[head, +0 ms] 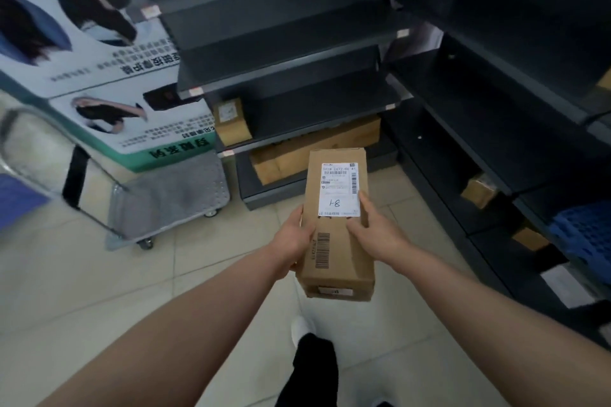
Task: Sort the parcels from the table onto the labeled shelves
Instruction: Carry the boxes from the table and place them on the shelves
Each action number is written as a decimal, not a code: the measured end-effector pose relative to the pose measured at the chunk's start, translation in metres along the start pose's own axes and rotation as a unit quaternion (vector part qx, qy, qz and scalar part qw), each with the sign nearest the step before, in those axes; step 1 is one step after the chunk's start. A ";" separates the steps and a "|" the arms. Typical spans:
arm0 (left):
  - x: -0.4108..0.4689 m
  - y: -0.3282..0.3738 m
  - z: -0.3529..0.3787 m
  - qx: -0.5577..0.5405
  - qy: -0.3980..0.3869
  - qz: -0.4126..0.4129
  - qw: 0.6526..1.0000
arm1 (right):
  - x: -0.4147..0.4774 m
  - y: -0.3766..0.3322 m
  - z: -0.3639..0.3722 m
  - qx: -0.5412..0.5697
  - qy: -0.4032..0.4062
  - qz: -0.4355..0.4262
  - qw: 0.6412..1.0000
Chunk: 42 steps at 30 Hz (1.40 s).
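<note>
I hold a long brown cardboard parcel [335,235] in front of me above the tiled floor. Its white shipping label bears a handwritten mark that reads like "8-1". My left hand [294,238] grips the parcel's left side from below. My right hand [373,228] lies on its top right, fingers reaching onto the label. Dark shelves [297,89] with small tags on their edges stand straight ahead, and a second dark shelf unit [496,116] runs along the right.
Brown boxes sit on the low shelves ahead [231,122] [317,149] and on the right unit [479,190]. A blue crate [585,235] is at the right. A grey platform trolley [172,195] and printed cartons [125,102] stand at the left.
</note>
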<state>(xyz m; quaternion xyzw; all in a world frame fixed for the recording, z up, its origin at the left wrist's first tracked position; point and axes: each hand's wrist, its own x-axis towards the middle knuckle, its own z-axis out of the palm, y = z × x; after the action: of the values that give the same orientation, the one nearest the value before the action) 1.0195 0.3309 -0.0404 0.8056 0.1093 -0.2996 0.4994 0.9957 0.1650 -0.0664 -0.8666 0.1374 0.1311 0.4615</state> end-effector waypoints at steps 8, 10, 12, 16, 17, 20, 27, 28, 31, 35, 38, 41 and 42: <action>0.093 0.005 -0.077 -0.060 0.030 -0.020 0.998 | 0.115 -0.059 0.039 -0.010 -0.058 -0.017 0.998; 0.124 0.010 -0.101 -0.074 0.030 -0.020 0.997 | 0.154 -0.076 0.052 -0.014 -0.063 -0.020 0.998; 0.159 0.017 -0.124 -0.086 0.031 -0.028 0.995 | 0.192 -0.092 0.065 -0.009 -0.070 -0.010 0.997; 0.226 0.031 -0.168 -0.102 0.033 -0.059 0.992 | 0.259 -0.118 0.091 0.012 -0.081 0.024 0.996; 0.242 0.034 -0.176 -0.109 0.030 -0.067 0.991 | 0.275 -0.123 0.095 0.017 -0.082 0.029 0.996; 0.288 0.045 -0.195 -0.118 0.024 -0.074 0.990 | 0.326 -0.131 0.103 0.019 -0.079 0.043 0.996; 0.397 0.065 -0.212 -0.115 0.036 -0.119 0.986 | 0.447 -0.125 0.112 0.043 -0.094 0.085 0.991; 0.412 0.067 -0.213 -0.110 0.040 -0.119 0.986 | 0.464 -0.123 0.114 0.045 -0.099 0.085 0.991; 0.461 0.072 -0.216 -0.102 0.064 -0.123 0.985 | 0.512 -0.117 0.122 0.039 -0.099 0.091 0.990; 0.525 0.087 -0.226 -0.130 0.080 -0.119 0.981 | 0.580 -0.115 0.126 0.007 -0.084 0.046 0.995; 0.576 0.095 -0.236 -0.149 0.124 -0.080 0.978 | 0.634 -0.121 0.130 -0.063 -0.062 -0.058 0.994; 0.614 0.093 -0.239 -0.038 0.185 -0.041 0.981 | 0.667 -0.125 0.142 -0.133 -0.072 -0.142 0.978; 0.620 0.090 -0.238 0.018 0.190 -0.030 0.981 | 0.671 -0.123 0.145 -0.168 -0.089 -0.158 0.969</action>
<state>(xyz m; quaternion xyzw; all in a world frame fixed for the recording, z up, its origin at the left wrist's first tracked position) 1.6454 0.4190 -0.2644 0.8527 0.2211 -0.1582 0.4461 1.6482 0.2732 -0.2880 -0.9271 -0.0670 0.1547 0.3348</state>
